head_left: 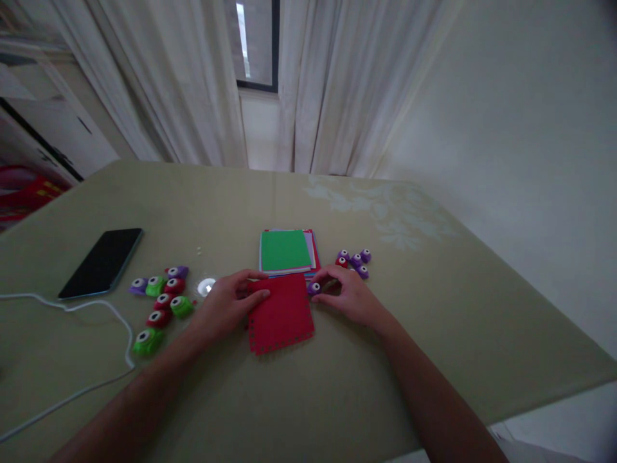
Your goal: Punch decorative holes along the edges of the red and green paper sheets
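My left hand grips the left edge of a red felt piece, its thumb on top. Small holes run along the felt's lower edge. At the felt's right edge, my right hand pinches a small purple one-eyed figure between thumb and fingers. Just beyond the felt lies a stack of coloured sheets with a green sheet on top. Behind my right hand sits a cluster of small purple one-eyed figures with a red one among them.
Left of my left arm lie several red, green and purple one-eyed figures. A small round silvery-white item is near my left wrist. Farther left are a black tablet and a white cable. Curtains hang behind the table.
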Demonstrator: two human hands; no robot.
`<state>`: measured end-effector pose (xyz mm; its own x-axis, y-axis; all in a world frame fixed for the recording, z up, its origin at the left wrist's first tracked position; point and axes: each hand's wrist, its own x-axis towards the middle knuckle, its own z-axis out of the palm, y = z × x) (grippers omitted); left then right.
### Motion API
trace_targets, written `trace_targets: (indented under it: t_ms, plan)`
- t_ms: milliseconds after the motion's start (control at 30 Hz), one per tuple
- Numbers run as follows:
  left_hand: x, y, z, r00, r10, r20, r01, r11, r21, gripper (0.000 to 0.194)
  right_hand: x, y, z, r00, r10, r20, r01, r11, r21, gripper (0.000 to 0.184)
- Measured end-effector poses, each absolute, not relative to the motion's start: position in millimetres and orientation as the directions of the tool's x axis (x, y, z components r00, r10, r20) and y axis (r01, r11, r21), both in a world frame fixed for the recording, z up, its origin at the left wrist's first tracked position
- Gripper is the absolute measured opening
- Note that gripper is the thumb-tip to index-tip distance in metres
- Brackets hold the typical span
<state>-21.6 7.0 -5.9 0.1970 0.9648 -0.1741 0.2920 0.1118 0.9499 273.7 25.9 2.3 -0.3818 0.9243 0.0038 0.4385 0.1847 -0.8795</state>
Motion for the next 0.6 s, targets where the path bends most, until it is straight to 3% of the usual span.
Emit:
trace_targets:
  t_ms: [367,600]
  plan:
    - [-19.4,6.0,-6.6,0.185,0.968,-0.171,0.278,0.115,0.954,0.053,273.7,24.9,4.7,-0.411,0.912,0.001,0.405,0.183,-0.896,0.024]
    - [-18.3,5.5,-14.9,0.225,0.97,-0.087,0.463,-0.028,0.886,0.043,272.9,24.7,3.4,-0.436,0.9,-0.02,0.456,0.201,-0.867,0.02]
